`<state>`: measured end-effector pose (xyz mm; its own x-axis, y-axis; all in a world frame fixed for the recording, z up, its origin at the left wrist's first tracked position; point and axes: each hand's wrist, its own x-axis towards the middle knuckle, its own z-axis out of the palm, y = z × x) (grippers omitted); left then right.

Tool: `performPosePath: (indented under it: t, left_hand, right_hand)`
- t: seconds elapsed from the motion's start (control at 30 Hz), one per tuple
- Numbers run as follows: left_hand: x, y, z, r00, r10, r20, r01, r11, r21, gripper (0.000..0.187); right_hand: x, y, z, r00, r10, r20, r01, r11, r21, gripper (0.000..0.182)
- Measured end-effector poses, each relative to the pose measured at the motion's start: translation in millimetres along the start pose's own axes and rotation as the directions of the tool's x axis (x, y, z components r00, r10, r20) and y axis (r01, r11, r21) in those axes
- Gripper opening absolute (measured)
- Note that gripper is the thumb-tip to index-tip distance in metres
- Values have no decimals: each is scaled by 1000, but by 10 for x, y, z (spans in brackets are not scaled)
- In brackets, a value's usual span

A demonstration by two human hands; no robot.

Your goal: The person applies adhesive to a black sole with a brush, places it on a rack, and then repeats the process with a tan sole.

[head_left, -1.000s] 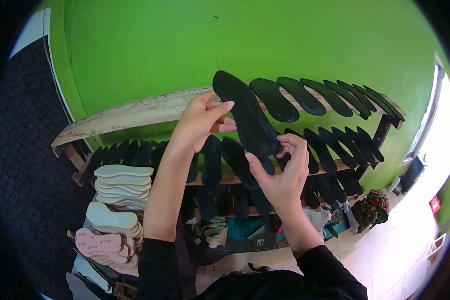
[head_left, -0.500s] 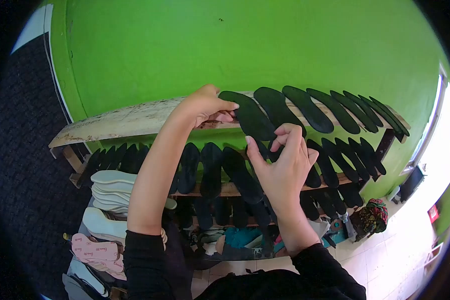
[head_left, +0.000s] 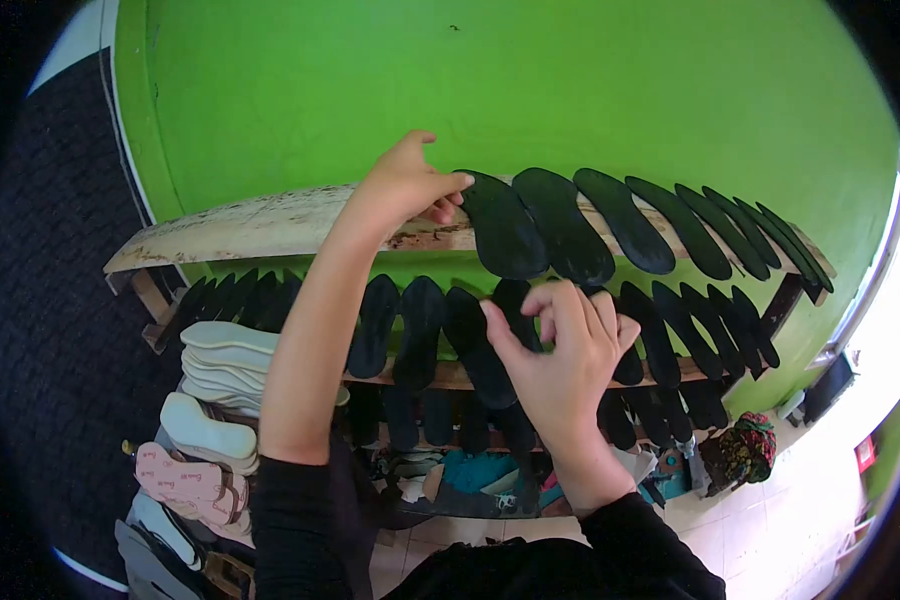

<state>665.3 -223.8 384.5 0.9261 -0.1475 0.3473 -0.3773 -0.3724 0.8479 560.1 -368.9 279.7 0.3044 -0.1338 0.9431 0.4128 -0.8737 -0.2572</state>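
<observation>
Lower black insoles (head_left: 423,335) partly hidden behind the right hand (head_left: 567,368), its thumb and curled fingers apart, left hand (head_left: 407,187) outstretched, thumb at the leftmost upper insole (head_left: 505,230) overhanging the wooden shelf (head_left: 260,232), pinch or mere touch unclear

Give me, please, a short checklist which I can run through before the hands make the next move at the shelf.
1. Leftmost black sole lies on the top board: ok.
2. Left hand off this sole: cannot tell; the thumb reaches its upper tip, contact is unclear.
3. Right hand free: ok, no sole seen in its grip.
4. Gap to the next sole: cannot tell; lower edges look very close.
5. Bare wood to the left: ok.
</observation>
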Motion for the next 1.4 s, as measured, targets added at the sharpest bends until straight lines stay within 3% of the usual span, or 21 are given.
performPosePath:
  t: [0.03,0.1,0.17,0.23,0.3,0.33,0.43,0.47,0.57,0.63,0.67,0.77,0.87,1.0,1.07,1.13,1.2,1.23,1.4]
  left_hand:
    - [-139,-6,-16,1000,-4,-16,4,1000,3,54]
    - [-567,-47,-13,963,195,-185,-208,977,-52,49]
    - [-1080,-177,62,906,257,-337,-296,953,-70,39]
    - [-1590,-442,217,862,187,-471,-262,960,-99,27]
    - [-2058,-876,334,844,238,-482,-229,970,78,18]
    - [-2321,-1042,373,892,129,-434,-103,991,83,18]
    - [-3040,-1347,459,900,-228,-371,276,958,82,20]
    - [-3328,-1490,480,887,-240,-395,278,960,41,20]
    - [-4190,-1505,476,754,-367,-546,422,906,-27,20]
    - [-4756,-1420,455,567,-418,-710,517,851,-88,19]
    - [-5020,-1370,434,521,-423,-742,536,838,-101,19]
    - [-5667,-1166,363,214,-398,-892,633,752,-184,16]
    - [-6244,-1002,218,95,-281,-955,643,750,-157,13]
    - [-7105,-919,-140,1,-215,-977,759,636,-139,11]
    - [-7632,-1036,-365,-59,-195,-979,736,654,-175,11]
    - [-8113,-1177,-631,-94,-9,-996,819,568,-82,12]
    - [-8592,-1421,-908,-174,78,-982,826,554,-103,13]
    - [-8673,-1369,-1057,-239,49,-970,801,574,-169,14]
    - [-9225,-1754,-1766,-276,67,-959,877,426,-223,42]
  right_hand:
    - [-47,8,-25,1000,-13,-6,13,1000,27,28]
    - [-157,0,-92,1000,-12,19,10,994,112,27]
    - [-302,-10,-118,998,-24,63,8,969,248,24]
    - [-461,-21,-92,990,-68,122,23,941,337,23]
    - [-647,-69,-35,976,-109,187,8,882,471,23]
    - [-749,-114,-5,969,-121,216,-16,839,544,22]
    - [-1026,-378,72,933,-181,311,-98,704,704,21]
    - [-1115,-507,70,908,-224,354,-129,654,745,21]
    - [-1412,-953,25,829,-397,394,-212,429,878,20]
    - [-1576,-1261,-114,765,-513,389,-269,294,917,19]
    - [-1656,-1416,-204,717,-582,384,-314,222,923,18]
    - [-1989,-1929,-458,667,-673,319,-358,85,930,18]
    - [-2322,-2491,-777,604,-747,278,-435,-17,900,19]
    - [-2821,-3138,-1139,543,-783,303,-512,-23,859,17]
    - [-3029,-3407,-1269,514,-794,325,-508,23,861,17]
    - [-3208,-3597,-1325,498,-806,321,-506,31,862,17]
    - [-3310,-3732,-1352,457,-806,377,-520,101,848,16]
    - [-3365,-3794,-1340,451,-796,404,-534,122,837,16]
    - [-3415,-4008,-1152,461,-771,439,-484,197,853,16]
